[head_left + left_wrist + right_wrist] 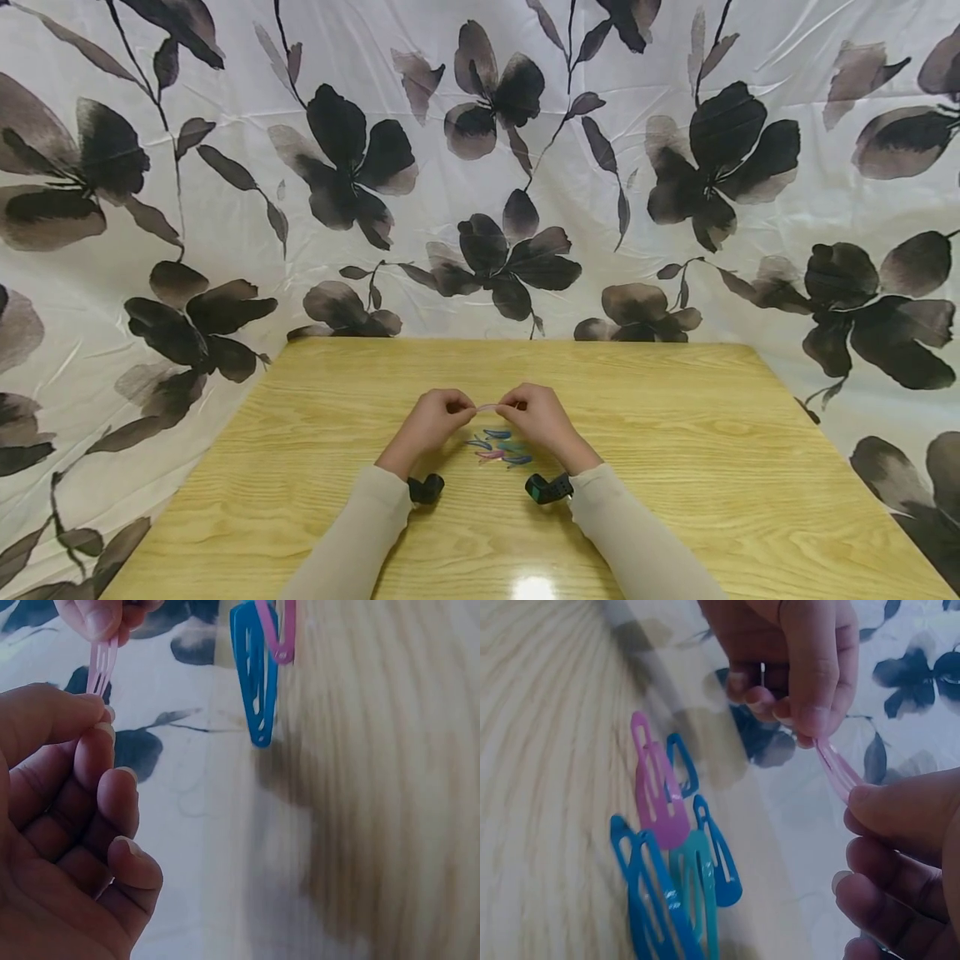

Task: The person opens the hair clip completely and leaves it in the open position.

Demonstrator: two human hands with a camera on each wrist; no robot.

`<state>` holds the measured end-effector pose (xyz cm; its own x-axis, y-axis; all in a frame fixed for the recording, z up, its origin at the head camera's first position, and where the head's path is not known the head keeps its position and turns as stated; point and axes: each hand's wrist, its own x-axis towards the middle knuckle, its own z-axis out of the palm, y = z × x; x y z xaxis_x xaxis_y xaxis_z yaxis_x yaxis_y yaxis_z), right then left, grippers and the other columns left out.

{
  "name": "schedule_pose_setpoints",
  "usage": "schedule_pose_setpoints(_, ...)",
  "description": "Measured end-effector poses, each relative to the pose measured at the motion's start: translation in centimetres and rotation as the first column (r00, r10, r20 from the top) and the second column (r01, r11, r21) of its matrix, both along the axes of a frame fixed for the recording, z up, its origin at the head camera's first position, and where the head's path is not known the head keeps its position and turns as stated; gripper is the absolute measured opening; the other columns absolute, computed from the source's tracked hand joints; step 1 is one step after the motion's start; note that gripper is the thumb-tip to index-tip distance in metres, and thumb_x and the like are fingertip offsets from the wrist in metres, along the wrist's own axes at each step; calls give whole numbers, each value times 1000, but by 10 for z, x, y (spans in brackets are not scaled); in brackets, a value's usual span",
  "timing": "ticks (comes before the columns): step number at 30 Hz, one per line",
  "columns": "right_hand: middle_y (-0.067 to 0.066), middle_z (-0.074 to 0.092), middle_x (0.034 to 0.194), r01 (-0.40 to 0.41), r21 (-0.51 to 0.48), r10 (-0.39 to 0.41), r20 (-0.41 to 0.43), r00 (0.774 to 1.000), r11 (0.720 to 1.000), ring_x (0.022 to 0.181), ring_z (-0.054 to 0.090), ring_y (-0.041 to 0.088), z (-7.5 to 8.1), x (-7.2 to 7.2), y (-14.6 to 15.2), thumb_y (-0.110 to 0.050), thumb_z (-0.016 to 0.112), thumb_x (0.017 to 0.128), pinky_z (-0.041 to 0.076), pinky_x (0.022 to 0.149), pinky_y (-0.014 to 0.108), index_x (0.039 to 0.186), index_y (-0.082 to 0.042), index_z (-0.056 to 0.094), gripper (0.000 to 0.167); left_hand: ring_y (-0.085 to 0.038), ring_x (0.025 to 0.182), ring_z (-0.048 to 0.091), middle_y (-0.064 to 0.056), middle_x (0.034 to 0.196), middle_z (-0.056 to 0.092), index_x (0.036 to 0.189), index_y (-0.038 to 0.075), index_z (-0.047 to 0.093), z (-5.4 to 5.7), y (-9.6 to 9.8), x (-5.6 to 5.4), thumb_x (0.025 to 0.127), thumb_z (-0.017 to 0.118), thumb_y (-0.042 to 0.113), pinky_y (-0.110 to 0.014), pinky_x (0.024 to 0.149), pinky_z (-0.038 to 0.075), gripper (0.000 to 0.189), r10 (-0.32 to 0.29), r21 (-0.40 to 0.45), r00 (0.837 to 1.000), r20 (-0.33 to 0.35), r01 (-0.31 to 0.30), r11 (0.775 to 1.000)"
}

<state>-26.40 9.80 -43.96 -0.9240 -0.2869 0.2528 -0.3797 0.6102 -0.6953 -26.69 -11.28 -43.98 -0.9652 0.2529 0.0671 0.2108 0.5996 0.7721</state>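
A light pink snap hair clip (835, 771) is stretched between both hands above the table. One end is pinched between thumb and index finger of my left hand (440, 417); my right hand (538, 419) pinches the other end the same way. In the left wrist view the clip (102, 666) shows its slotted middle between the fingertips. Just below the hands lies a small pile of hair clips: a darker pink clip (660, 795), a teal clip (696, 877) and several blue clips (654, 900). Some of them overlap.
The pile rests on a wooden table (300, 517) with a light grain. Behind it and at both sides hangs a white cloth (420, 183) with dark flowers. A black wrist device (427, 489) is on the left wrist, another black device (547, 489) on the right.
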Motion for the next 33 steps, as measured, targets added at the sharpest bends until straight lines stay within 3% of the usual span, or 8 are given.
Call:
schedule_pose_setpoints(24,-6,66,89,-52,-30,51,-28,998,998,75,55,9,-6,11,17,-26,66,93,47,66,25,91,-17,76,13,-13,82,57,3,97,67,100,20,72,-5,9,8,96,61,30,-30,70,48,15,-47,42,999,-5,47,998)
schedule_pose_setpoints(33,-6,66,88,-79,-25,77,-63,995,997,74,55,8,-4,11,17,-25,66,93,47,65,24,91,-17,76,12,-19,79,55,-3,97,67,102,17,72,-6,6,8,97,61,26,-33,67,47,16,-95,145,995,25,91,985)
